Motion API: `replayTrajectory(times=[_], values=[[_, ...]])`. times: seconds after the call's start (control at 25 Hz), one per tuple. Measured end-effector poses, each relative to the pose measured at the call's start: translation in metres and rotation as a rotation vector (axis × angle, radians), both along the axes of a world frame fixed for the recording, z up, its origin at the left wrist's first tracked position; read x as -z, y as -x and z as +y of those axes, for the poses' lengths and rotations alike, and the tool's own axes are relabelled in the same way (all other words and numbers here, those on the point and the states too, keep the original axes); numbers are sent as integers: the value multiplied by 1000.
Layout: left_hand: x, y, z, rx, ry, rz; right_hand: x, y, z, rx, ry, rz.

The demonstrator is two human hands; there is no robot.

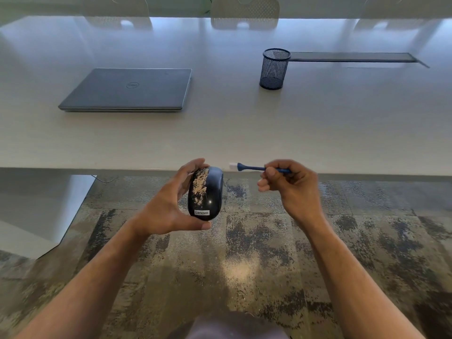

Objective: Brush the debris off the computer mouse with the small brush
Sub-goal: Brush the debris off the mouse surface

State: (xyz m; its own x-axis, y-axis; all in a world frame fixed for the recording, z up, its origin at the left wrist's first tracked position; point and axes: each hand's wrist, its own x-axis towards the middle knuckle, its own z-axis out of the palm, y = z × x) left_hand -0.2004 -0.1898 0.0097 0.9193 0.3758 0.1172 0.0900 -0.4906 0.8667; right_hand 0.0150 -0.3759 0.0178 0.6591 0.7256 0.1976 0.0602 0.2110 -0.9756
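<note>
My left hand (168,206) holds a black computer mouse (210,192) in the air, just in front of the table's near edge. Fingers wrap its far end and my thumb presses its near end. Pale tan debris covers the left half of the mouse's top; the right half looks bare. My right hand (291,187) pinches a small blue brush (254,167) by its handle. The white bristles point left and hover just right of the mouse's far end, apart from it.
A long pale table (244,133) stretches ahead. A closed grey laptop (127,90) lies at the left and a dark mesh pen cup (275,68) stands at the right, beside a long slot. White chairs stand behind the table. Patterned carpet lies below my arms.
</note>
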Motion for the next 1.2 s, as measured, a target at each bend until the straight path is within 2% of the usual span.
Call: replayTrajectory(times=[0.12, 0.44, 0.68, 1.08, 1.2], values=[[-1, -1, 3, -5, 19, -3, 3, 5, 5, -54, 47, -21], [0, 2, 10, -11, 53, -7, 5, 27, -25, -211, 0, -31], [0, -4, 11, 11, 83, -15, -4, 18, -24, -53, 11, -11], [5, -8, 13, -32, 101, -22, 0, 63, -31, -94, -14, -68], [5, -10, 13, -33, 105, -20, -4, 54, -32, -2, -9, -59]])
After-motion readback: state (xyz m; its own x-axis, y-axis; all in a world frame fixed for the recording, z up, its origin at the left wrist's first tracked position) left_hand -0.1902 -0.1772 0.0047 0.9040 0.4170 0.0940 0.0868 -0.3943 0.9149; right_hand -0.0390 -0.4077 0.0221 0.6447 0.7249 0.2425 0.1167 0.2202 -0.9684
